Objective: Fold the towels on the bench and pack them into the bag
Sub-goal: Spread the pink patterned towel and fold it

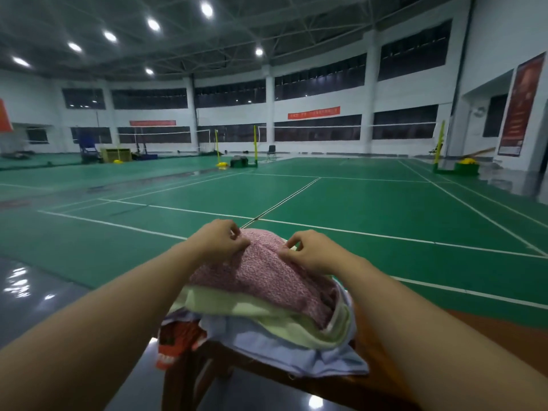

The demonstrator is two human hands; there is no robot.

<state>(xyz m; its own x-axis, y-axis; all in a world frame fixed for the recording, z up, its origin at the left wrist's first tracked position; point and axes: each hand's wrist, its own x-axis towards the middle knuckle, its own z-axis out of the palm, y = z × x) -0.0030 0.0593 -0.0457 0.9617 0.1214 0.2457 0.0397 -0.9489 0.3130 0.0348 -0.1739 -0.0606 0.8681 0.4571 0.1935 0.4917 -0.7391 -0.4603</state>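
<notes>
- Setting: indoor badminton hall, green matte court floor (370, 209) with white lines, nets and yellow posts far back; glossy dark floor nearer, throwing back the ceiling lights.
- Tabletop (341, 384): dark brown wood, smooth, narrow; only its near edge and one end show under the pile.
- Towel pile sits on that end, unfolded, three loose layers. Lowest: pale blue towel (296, 351), thin, soft, one corner hanging over the tabletop edge. Middle: cream towel (267, 315), plush, bunched in a roll. Top: pink towel (267, 271), coarse looped terry, mottled pink-white, humped.
- Red-orange item (178, 336) with white marks, beside and partly under the pile at left; possibly the bag, cannot tell.
- Left hand (216, 241): grip closed in a pinch on the far left edge of the pink towel.
- Right hand (308, 250): grip likewise pinching the far right edge; fingers curled into the fabric.
- Risk, judged: lifting the pink towel may drag the cream layer along, since terry loops cling; the blue towel, already overhanging, could slide to the floor.
- Risk, judged: the pinches hold a rumpled edge, not clear corners, so the first fold may come out skewed.
- Risk, judged: narrow tabletop gives little flat area; a spread towel would droop off the edges.
</notes>
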